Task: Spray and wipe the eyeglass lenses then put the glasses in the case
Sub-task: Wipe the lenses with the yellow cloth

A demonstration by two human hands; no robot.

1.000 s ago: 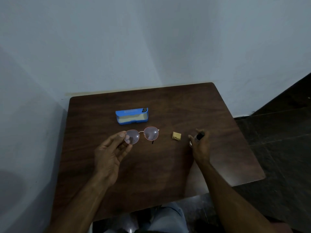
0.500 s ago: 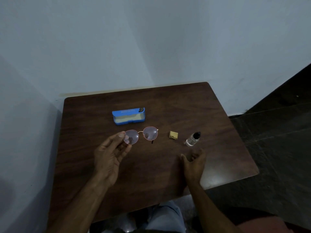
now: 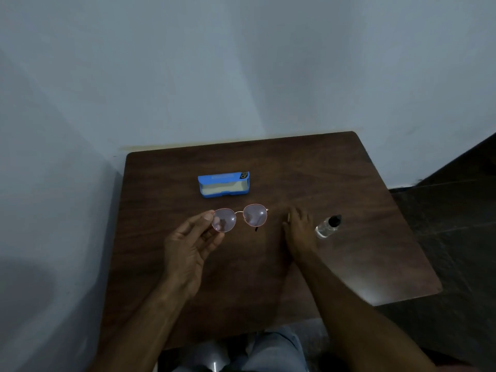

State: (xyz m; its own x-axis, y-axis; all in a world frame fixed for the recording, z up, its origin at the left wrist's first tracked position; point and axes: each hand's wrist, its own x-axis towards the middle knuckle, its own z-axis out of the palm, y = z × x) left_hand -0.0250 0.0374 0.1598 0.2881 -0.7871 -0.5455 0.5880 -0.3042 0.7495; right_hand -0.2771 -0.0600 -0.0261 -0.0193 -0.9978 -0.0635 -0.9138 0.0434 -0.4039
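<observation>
The left hand (image 3: 188, 245) pinches the glasses (image 3: 255, 215) by one lens rim, holding them just nearer the person than the open blue case (image 3: 224, 184). The right hand (image 3: 299, 232) rests on the bench (image 3: 349, 264) to the right of the case and nearer. Whether its fingers grip anything cannot be told. The spray bottle (image 3: 328, 226) lies just beyond it, ungripped. Wiping looks next and needs a cloth, but none shows. The bench is dark wood, set into a corner of pale walls (image 3: 241, 76).

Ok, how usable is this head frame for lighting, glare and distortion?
Head view: dim, with a bluish cast; soft glare on the table toward its near right corner; glasses and spray bottle readable though slightly soft; the wide-angle lens bows the table edges.
</observation>
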